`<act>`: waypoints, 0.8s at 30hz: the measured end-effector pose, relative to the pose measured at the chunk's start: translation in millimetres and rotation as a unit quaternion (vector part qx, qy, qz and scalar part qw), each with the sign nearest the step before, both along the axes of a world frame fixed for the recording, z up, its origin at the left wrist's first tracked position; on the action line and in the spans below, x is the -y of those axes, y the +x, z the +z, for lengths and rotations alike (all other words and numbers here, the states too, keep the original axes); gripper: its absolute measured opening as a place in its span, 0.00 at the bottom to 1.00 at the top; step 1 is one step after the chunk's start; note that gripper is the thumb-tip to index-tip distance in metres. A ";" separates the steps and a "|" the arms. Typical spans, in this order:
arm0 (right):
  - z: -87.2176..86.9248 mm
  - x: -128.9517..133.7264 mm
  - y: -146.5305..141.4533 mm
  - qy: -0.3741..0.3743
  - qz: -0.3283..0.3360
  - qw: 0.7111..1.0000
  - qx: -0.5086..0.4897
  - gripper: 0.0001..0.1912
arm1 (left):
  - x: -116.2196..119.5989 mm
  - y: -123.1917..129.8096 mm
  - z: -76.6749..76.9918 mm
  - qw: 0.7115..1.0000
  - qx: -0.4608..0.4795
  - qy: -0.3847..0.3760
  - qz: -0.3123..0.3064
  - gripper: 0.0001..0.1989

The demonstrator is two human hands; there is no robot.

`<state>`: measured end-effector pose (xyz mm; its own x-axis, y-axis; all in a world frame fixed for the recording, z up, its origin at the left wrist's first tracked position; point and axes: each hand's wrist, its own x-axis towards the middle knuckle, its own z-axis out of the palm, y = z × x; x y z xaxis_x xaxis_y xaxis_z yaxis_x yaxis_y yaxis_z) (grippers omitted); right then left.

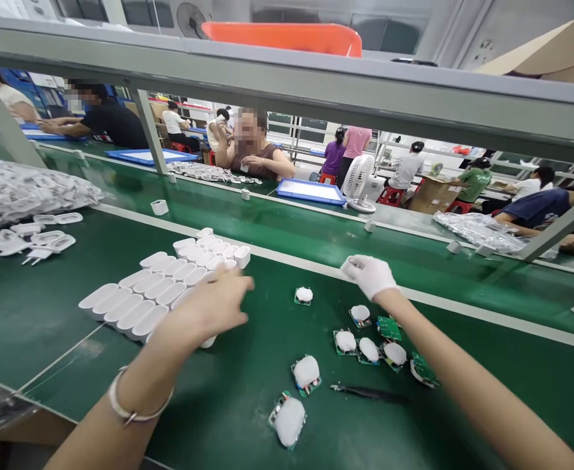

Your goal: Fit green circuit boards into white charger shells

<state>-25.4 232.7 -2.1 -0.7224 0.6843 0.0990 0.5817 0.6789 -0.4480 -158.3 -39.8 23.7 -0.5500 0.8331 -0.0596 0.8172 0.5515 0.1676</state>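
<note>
My left hand point(218, 303), bare with a bracelet at the wrist, hovers over the right side of the rows of white oval plastic cases point(142, 294). It is slightly blurred; thumb and finger stand apart with nothing visible between them. Out to the right, my right hand point(372, 277) wears a white glove and is closed, its fingers curled near the pale strip; what they hold cannot be made out. Below and between the hands lie several green circuit boards point(306, 372) topped with white blobs. Dark tweezers point(367, 393) rest beside them.
A heap of white plug parts point(27, 196) covers the far left. Overhead runs a grey shelf beam point(287, 85) bearing an orange tray point(287, 38). Across the green bench point(247, 418), people sit at work near a white fan point(360, 183) and blue-rimmed tray point(311, 191).
</note>
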 end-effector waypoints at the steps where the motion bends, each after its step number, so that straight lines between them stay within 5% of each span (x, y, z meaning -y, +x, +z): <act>1: 1.7 -21.5 -5.7 0.013 -0.054 0.998 0.022 0.14 | 9.1 -7.5 5.9 0.998 -0.034 -0.036 0.049 0.24; 4: 6.3 -65.9 -13.3 0.032 -0.134 0.987 0.080 0.12 | 24.4 -18.6 10.7 0.992 0.025 -0.078 0.097 0.32; 7: 11.9 -70.4 -12.6 0.054 -0.141 0.983 0.102 0.14 | 25.5 -15.7 6.6 0.988 0.102 -0.055 0.098 0.36; 11: 9.1 -21.3 -18.7 0.104 -0.051 0.991 0.071 0.25 | 22.7 -8.0 2.9 0.983 0.101 -0.072 0.137 0.34; 14: -9.9 34.1 -31.9 0.073 0.055 0.992 0.083 0.32 | 20.7 -6.5 1.7 0.977 0.109 -0.121 0.134 0.36; 17: -32.7 76.0 -43.6 0.043 0.099 0.987 0.116 0.28 | 15.7 -10.6 -4.5 0.985 0.116 -0.071 0.110 0.33; 20: -44.5 87.1 -48.1 0.034 0.126 0.985 0.112 0.20 | 5.5 -16.8 -14.2 0.993 0.113 0.029 0.011 0.29; 24: -47.0 70.7 -42.4 0.019 0.168 0.983 0.077 0.32 | -4.7 -20.8 -19.4 0.994 0.084 0.044 -0.056 0.30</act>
<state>-67.8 162.0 -49.1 -0.9152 0.4030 -0.0081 0.3813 0.8589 -0.3419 -179.1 -35.2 4.3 -0.4420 0.8945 -0.0666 0.8289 0.4357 0.3509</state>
